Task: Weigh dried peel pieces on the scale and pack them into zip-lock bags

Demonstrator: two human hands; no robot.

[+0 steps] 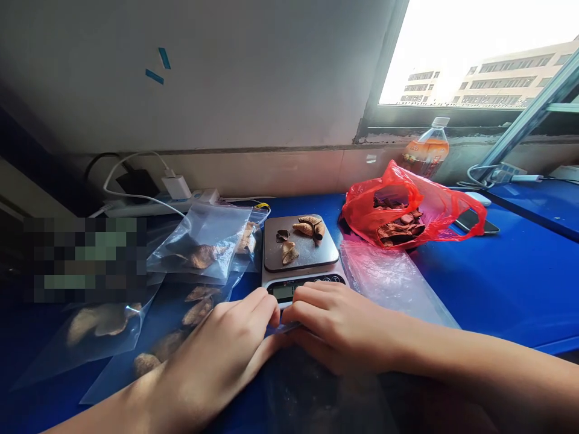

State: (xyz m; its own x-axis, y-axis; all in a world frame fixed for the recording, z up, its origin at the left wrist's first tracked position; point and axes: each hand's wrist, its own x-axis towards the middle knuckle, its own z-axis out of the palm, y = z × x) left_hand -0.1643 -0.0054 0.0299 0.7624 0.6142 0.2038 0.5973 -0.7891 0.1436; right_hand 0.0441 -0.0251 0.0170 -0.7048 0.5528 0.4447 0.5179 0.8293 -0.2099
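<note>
Both hands meet just in front of a digital scale (299,241), low in the middle of the view. My left hand (237,328) has its fingers pinched on the top edge of a clear plastic bag (316,392). Beside it my right hand (328,319) is closed on the same bag, with curled fingers partly covering the scale's display. On the steel plate lie several dried brown pieces (309,228), one of them a pale curled piece (290,253) near the front. The bag hangs below the hands, in shadow; its contents cannot be made out.
Clear bags with dried pieces (203,256) spread over the left side. A red plastic bag (446,208) of dark dried slices stands open at right, beside flat clear bags (393,280). Behind are a bottle (427,150), a phone (479,223), a power strip and a charger (176,185).
</note>
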